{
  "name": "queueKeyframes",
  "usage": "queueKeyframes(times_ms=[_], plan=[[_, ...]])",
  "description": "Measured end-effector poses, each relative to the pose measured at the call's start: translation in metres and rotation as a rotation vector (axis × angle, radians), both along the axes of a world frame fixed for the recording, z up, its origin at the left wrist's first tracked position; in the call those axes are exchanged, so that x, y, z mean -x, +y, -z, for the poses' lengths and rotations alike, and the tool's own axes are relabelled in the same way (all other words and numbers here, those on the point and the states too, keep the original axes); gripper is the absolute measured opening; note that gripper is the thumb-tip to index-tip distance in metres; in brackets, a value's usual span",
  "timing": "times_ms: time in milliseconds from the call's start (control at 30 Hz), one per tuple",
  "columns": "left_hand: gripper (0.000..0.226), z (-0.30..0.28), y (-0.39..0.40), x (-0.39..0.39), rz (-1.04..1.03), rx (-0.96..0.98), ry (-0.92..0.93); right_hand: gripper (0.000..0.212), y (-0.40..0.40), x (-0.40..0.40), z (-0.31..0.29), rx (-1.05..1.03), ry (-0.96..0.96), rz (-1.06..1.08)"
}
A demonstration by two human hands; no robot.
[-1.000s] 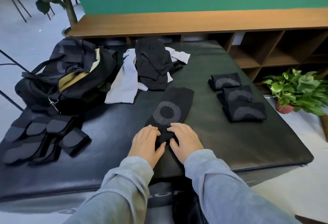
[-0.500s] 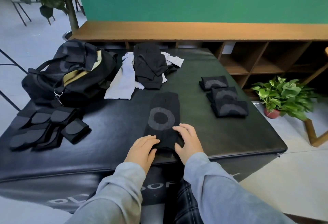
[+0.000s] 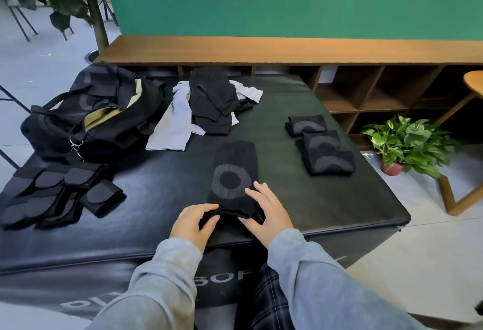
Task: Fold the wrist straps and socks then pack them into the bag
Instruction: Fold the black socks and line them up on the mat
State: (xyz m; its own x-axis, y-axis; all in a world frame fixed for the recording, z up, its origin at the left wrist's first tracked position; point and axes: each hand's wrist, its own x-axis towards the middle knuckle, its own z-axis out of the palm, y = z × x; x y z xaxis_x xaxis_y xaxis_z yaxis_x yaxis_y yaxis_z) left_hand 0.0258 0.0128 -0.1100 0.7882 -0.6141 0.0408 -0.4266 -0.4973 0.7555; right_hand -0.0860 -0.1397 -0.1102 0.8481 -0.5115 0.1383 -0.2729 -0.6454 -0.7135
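Note:
A long black sock with a grey ring (image 3: 234,173) lies flat on the black padded mat (image 3: 167,196), near its front edge. My left hand (image 3: 192,224) grips the sock's near end at the left. At the right, my right hand (image 3: 266,212) holds the same end, its fingers resting on the fabric. Three folded socks (image 3: 321,144) sit in a row at the right. A pile of black and pale grey socks (image 3: 201,110) lies at the back. Black wrist straps (image 3: 60,194) are spread at the left. The open black bag (image 3: 91,118) stands at the back left.
A wooden bench with open cubbies (image 3: 366,94) runs behind the mat, under a green wall. A potted plant (image 3: 407,141) and a wooden stool leg (image 3: 454,199) stand on the floor to the right. A tree trunk (image 3: 98,19) rises at the back left.
Both hands went from pressing flat on the sock's near end to gripping it, and that end is now lifted off the mat. The camera has tilted up a little.

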Motion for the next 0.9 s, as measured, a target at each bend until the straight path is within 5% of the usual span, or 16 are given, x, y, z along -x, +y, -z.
queueKeyframes(times_ms=[267,467,900], plan=[[0.039,-0.009,-0.005,-0.011,0.017,-0.021,0.143,0.021,0.002,-0.001,0.004,-0.025,-0.083,0.099],[0.032,-0.01,-0.01,-0.02,-0.043,0.002,0.187,0.029,-0.001,-0.002,-0.005,-0.163,0.054,0.184],[0.034,-0.004,-0.019,-0.024,-0.129,-0.056,0.163,0.026,-0.007,-0.015,-0.008,0.016,0.185,0.201]])
